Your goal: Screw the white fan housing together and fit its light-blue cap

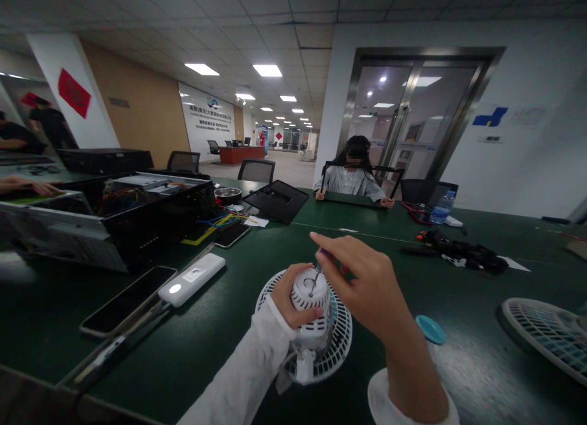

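A small white fan (316,345) lies face down on the green table (220,327), its round motor housing (312,293) pointing up. My left hand (288,303) wraps around the housing and steadies it. My right hand (362,278) pinches a thin screwdriver (317,275) whose metal tip rests on the top of the housing. The fan's grille shows around the housing beneath both hands.
A white power bank (191,279) and a phone (128,299) lie to the left, beside an open computer case (114,214). A blue round cap (431,329) and another fan grille (548,339) sit to the right. A person sits across the table holding a black frame (362,186).
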### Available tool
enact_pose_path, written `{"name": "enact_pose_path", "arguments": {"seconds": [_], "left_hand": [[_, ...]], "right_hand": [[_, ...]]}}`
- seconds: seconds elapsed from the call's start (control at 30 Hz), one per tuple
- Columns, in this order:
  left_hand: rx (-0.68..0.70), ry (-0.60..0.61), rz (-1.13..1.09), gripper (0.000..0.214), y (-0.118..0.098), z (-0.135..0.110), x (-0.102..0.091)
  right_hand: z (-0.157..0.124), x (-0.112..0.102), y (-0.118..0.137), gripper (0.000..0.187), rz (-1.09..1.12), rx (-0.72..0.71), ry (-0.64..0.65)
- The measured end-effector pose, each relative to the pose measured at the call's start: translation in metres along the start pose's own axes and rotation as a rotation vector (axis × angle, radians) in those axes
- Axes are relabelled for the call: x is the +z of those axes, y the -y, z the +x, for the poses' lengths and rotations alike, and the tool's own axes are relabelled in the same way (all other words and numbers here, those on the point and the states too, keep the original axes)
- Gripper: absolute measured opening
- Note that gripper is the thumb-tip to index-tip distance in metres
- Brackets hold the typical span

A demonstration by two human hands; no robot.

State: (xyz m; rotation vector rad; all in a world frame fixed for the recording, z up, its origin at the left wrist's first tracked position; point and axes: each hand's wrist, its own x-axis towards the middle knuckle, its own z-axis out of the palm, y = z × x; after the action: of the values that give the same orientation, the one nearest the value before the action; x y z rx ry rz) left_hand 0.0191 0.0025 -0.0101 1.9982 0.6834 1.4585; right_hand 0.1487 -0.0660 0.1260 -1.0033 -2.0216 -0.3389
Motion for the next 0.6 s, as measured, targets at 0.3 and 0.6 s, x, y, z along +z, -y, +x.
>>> {"name": "enact_pose_path", "arguments": {"seconds": [0.3,0.6], "left_hand": [[-0.007,0.005,-0.036,0.071,0.0019,-0.0002,0.0003],[-0.027,-0.013,0.010,0.074,0.0015,0.0009,0.0015]], "right_hand": [[0.0013,0.0045,-0.0009,0.037,-0.038,0.058,0.061],[0.0009,0.0081,-0.0032,0.032,-0.085,0.053,0.025]]}}
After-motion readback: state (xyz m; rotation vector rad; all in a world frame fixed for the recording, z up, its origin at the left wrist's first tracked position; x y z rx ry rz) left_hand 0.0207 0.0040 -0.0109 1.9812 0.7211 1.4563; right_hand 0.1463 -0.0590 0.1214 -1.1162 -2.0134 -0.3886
